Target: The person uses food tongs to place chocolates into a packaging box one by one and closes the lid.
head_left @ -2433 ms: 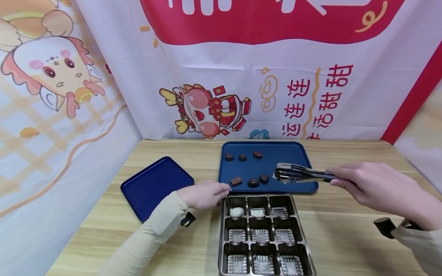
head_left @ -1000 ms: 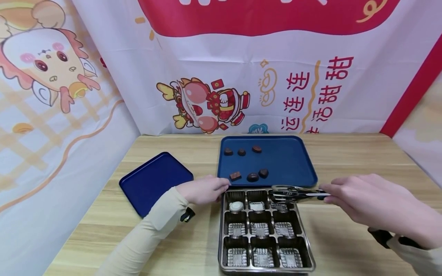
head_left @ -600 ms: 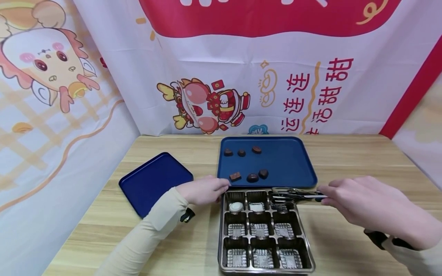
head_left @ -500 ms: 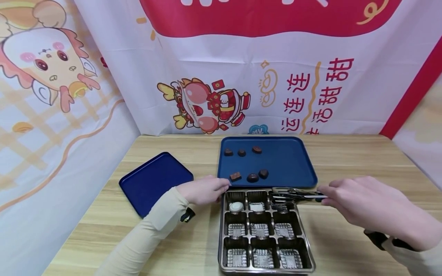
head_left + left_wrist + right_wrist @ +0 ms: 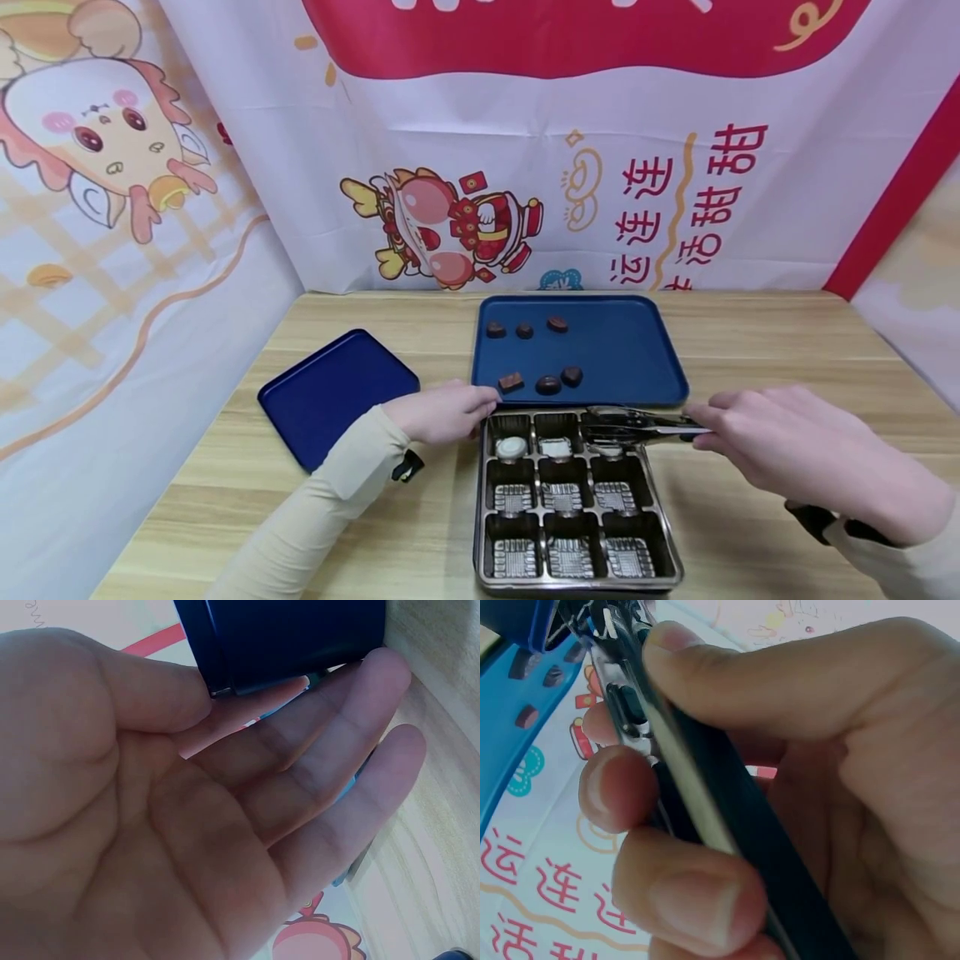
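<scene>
In the head view, my right hand (image 5: 780, 446) grips metal tongs (image 5: 645, 425) by their dark handles. The tips of the tongs are down in the back-right compartment of the brown divided box (image 5: 566, 507), where part of a pale piece (image 5: 606, 450) shows under them. A round white chocolate (image 5: 512, 448) sits in the back-left compartment and a squarish white one (image 5: 556, 447) in the back-middle one. My left hand (image 5: 442, 414) rests at the box's back-left corner. In the left wrist view its thumb touches the dark box side (image 5: 292, 637), with the other fingers fairly straight.
A blue tray (image 5: 626, 350) right behind the box bears several brown chocolates (image 5: 548, 384). A smaller dark-blue tray (image 5: 337, 396) lies beyond the left forearm. The wooden table (image 5: 757, 350) ends at a printed cloth backdrop (image 5: 315, 208).
My right hand has brought the tongs from over the blue tray toward me into the box. A pale piece now shows beneath the tips in the back-right compartment. My left hand has stayed put.
</scene>
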Available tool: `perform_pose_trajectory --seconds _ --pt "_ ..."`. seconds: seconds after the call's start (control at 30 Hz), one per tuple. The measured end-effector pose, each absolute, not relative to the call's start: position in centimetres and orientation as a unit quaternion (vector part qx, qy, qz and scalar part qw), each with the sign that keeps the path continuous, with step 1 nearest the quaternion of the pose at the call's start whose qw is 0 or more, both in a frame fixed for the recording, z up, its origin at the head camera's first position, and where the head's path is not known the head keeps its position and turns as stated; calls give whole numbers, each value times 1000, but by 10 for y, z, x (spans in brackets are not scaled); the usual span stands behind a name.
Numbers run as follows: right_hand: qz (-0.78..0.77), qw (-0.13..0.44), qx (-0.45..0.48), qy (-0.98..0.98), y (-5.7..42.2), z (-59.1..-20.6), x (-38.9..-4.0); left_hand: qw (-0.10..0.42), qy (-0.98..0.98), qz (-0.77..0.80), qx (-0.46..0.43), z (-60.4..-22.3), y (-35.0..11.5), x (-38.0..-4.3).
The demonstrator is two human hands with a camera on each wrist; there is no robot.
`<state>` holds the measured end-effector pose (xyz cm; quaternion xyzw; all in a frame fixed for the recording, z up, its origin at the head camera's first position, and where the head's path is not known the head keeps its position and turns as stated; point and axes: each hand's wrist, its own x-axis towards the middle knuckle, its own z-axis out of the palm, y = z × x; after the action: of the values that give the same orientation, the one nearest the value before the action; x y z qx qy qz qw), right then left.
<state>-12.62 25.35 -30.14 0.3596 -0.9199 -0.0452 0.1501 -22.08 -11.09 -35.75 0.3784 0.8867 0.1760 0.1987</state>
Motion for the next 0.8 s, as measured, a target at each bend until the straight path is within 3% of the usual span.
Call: perform_pose_trajectory --seconds 0.23,0.53,0.8 --pt "-38 125 335 -933 259 -300 -129 200 888 175 376 -357 -110 -220" --pt "-1 190 356 -915 267 -300 -146 188 887 167 388 -356 -110 -219" --pt "7 197 301 -933 274 -307 -167 180 886 162 397 -356 -110 -220"
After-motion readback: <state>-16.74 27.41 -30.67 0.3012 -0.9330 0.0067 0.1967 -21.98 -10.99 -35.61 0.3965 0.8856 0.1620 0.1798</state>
